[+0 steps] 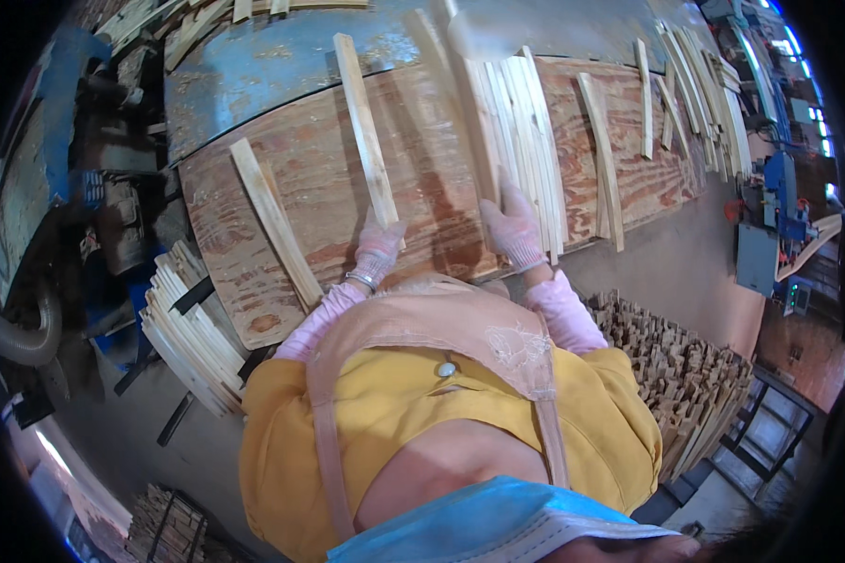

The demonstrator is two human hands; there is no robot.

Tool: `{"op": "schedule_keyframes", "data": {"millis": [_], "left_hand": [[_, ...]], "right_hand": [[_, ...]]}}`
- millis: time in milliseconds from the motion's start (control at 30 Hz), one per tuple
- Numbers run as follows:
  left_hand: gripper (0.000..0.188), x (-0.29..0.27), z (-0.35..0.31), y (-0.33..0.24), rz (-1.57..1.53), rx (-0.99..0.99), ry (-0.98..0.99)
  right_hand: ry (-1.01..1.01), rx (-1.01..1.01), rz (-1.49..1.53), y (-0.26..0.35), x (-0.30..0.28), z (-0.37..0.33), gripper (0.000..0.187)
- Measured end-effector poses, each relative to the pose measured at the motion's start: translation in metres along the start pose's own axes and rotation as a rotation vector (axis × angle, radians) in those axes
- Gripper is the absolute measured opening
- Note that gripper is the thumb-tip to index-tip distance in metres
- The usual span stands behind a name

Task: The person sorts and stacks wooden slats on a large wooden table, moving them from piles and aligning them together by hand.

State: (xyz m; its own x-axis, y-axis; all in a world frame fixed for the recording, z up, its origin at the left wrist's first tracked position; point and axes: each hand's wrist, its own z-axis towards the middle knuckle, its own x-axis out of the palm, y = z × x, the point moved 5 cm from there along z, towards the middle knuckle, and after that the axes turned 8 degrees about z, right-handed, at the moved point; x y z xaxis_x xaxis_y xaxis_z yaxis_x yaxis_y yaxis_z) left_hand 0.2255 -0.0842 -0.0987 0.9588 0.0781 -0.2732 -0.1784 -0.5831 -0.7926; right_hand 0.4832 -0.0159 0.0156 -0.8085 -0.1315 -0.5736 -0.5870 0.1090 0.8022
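Note:
My left hand (378, 248), in a pale work glove, is closed on the near end of a wooden strip (360, 117) that points away from me over the plywood tabletop (324, 211). My gloved right hand (516, 229) grips the near end of another wooden strip (474, 113), its far end smeared by motion. Just right of that strip lies a row of pale wooden strips (526, 122), side by side. A single strip (270, 216) rests on the plywood to the left of my left hand. Farther right, another strip (603, 155) lies near the table's front edge.
More strips (704, 94) lie at the table's right end. Beyond the plywood is a blue surface (253, 70) with wood shavings. Stacked strips (192, 328) stand at my left, and a dense bundle of wood pieces (671, 375) at my right. Blue machinery (775, 216) stands far right.

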Motion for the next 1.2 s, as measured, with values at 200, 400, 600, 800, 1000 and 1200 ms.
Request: {"op": "schedule_keyframes", "data": {"millis": [200, 400, 600, 800, 1000, 1200], "left_hand": [[0.085, 0.068, -0.004, -0.012, 0.273, 0.085, 0.152], [0.104, 0.130, -0.025, -0.056, 1.054, 0.175, 0.375], [0.098, 0.163, -0.031, -0.071, 1.023, 0.272, 0.531], [0.092, 0.165, -0.016, -0.068, 0.515, 0.038, 0.255], [0.080, 0.132, 0.010, -0.050, 0.591, 0.160, 0.311], [0.065, 0.023, 0.040, -0.074, 0.505, 0.082, 0.178]], "right_hand": [[-0.094, 0.191, -0.501, -0.090, -0.062, -0.025, 0.081], [-0.242, 0.065, -0.430, -0.131, -0.063, -0.034, 0.088], [-0.017, 0.113, -0.459, -0.124, -0.085, -0.023, 0.089], [-0.053, 0.071, -0.387, -0.125, -0.096, -0.024, 0.095], [-0.272, -0.081, -0.178, -0.094, -0.098, -0.002, 0.085], [-0.111, -0.161, 0.080, -0.056, -0.010, 0.020, 0.068]]}}
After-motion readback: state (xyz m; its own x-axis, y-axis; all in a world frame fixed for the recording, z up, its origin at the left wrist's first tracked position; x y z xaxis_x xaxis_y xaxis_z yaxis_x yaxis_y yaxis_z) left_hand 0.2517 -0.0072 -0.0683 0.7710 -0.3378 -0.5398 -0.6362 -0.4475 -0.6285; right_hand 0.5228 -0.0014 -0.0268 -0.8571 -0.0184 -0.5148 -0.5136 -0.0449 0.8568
